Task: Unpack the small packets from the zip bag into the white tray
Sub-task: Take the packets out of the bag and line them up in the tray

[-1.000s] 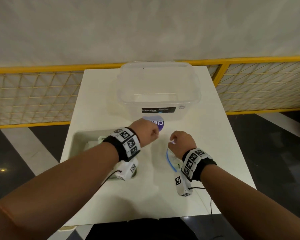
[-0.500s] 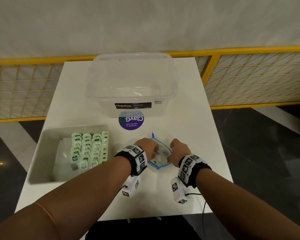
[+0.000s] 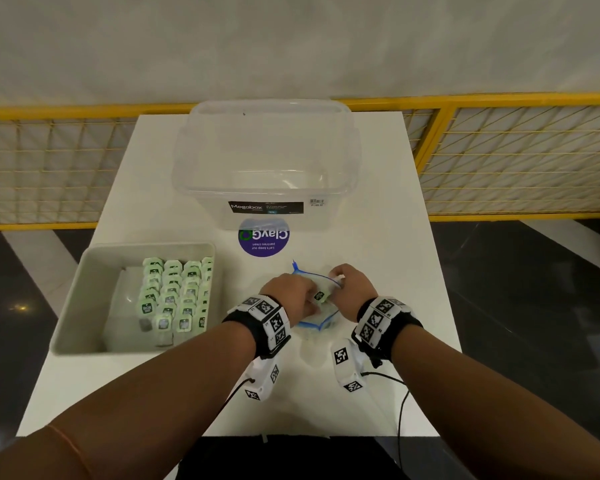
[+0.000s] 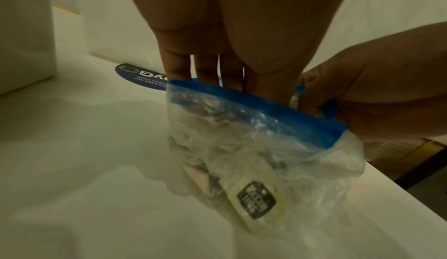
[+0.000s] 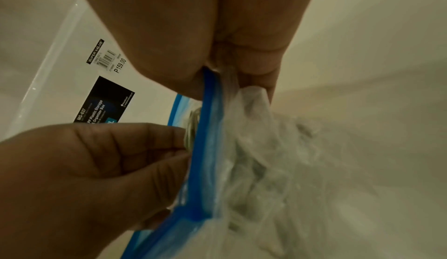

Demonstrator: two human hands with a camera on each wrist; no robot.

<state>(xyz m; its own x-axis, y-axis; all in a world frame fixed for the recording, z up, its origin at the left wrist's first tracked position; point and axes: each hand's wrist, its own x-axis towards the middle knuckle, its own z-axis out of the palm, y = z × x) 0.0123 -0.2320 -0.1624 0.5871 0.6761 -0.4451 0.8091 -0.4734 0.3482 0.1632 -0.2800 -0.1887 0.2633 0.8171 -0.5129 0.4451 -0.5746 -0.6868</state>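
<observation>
- Head view alone shows the white tray (image 3: 84, 299) left of both hands, packets (image 3: 174, 296) in rows.
- Right hand (image 3: 352, 289) pinches the zip bag (image 4: 254, 148) at its blue rim.
- Left hand (image 3: 288, 296) reaches into the mouth, grasping a packet (image 3: 319, 296).
- Only the left wrist view shows a labelled packet (image 4: 256, 200) slanting inside the bag.

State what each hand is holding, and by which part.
The right hand pinches the zip bag at its blue zip edge. The left hand reaches into the bag's mouth, pinching a small packet by its upper edge.
</observation>
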